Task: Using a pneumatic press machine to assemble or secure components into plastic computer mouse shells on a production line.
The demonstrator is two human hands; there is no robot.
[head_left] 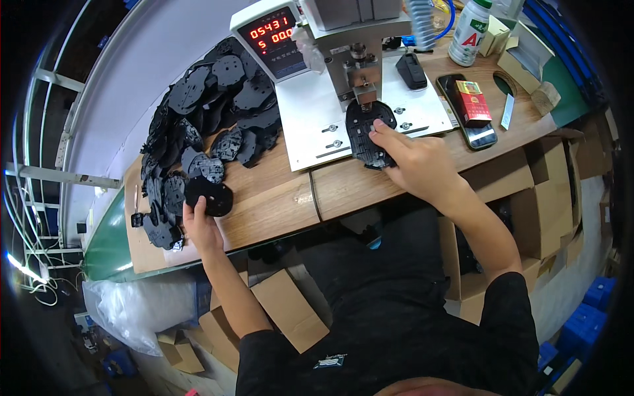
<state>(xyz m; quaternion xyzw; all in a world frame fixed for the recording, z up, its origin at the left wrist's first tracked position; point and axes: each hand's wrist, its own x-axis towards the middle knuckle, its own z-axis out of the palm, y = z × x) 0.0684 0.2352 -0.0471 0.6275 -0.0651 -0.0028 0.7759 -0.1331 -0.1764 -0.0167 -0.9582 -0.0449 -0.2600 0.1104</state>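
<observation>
Under the head of a bench press machine point(365, 74), my right hand point(421, 163) grips a black plastic plate point(367, 146) by its near edge, thumb and fingers closed on it. The plate is flat and rounded, with slots and ribs on its upper face. At the left, my left hand point(202, 229) pinches the near edge of another black plastic plate point(209, 196), smooth with small holes. It lies against the front of a large heap of similar black plates point(198, 112). The fingertips beneath both plates are hidden.
A control box point(269, 36) with a red display stands left of the press. On the right are a phone point(481, 136), a red box point(471, 103), a white bottle point(469, 33) and an open carton point(526, 56). Cardboard boxes point(541, 218) stand below the table's front edge.
</observation>
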